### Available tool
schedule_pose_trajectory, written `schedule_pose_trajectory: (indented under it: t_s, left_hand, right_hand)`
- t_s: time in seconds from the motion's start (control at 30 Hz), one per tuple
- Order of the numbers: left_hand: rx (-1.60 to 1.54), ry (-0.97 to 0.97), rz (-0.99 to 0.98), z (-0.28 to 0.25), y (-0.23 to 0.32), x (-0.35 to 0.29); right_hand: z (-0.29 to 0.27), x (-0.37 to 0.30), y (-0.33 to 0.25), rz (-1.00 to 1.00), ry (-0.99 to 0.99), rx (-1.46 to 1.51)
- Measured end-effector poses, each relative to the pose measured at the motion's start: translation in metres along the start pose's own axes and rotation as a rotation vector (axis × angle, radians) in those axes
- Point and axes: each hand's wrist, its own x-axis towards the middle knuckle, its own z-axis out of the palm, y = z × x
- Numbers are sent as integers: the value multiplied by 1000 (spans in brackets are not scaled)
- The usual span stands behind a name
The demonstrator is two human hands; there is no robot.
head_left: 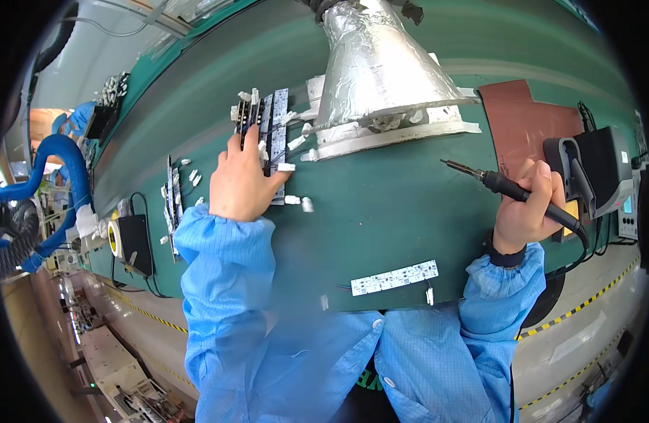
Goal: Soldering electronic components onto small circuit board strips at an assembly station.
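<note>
In my right hand (529,208) is a soldering iron (504,185), its tip pointing left over the green mat. The fingers are wrapped round its black handle. My left hand (240,180) lies with fingers apart on a group of narrow circuit boards (277,116) with white connectors. Its thumb is beside a white connector (286,168); whether it presses on it I cannot tell. Near the table's front edge lies a single white circuit board (395,278) with a short wire and connector (429,295).
A foil-covered fume hood (381,63) stands at the back middle. To the right are a brown mat (529,120), a soldering iron stand (596,169) and a control unit (627,211). More boards (173,201) lie at left, near a black device (132,243).
</note>
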Motion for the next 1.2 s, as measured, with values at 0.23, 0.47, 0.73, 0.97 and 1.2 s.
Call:
schedule_pose_trajectory:
  t_s: [0.23,0.47,0.73,0.97,1.2]
  left_hand:
    - [-15,14,-186,9,-23,90]
    - [-78,119,-186,37,-71,281]
    - [-122,357,189,-30,-72,206]
    - [-432,-179,330,-56,26,-16]
    - [-695,-179,637,5,99,-127]
  right_hand:
    - [-5,3,2,15,10,-49]
    - [-6,3,10,-23,-27,-69]
    - [3,6,3,-44,50,-62]
    - [-7,6,2,-47,33,-73]
    - [-2,3,0,-98,19,-19]
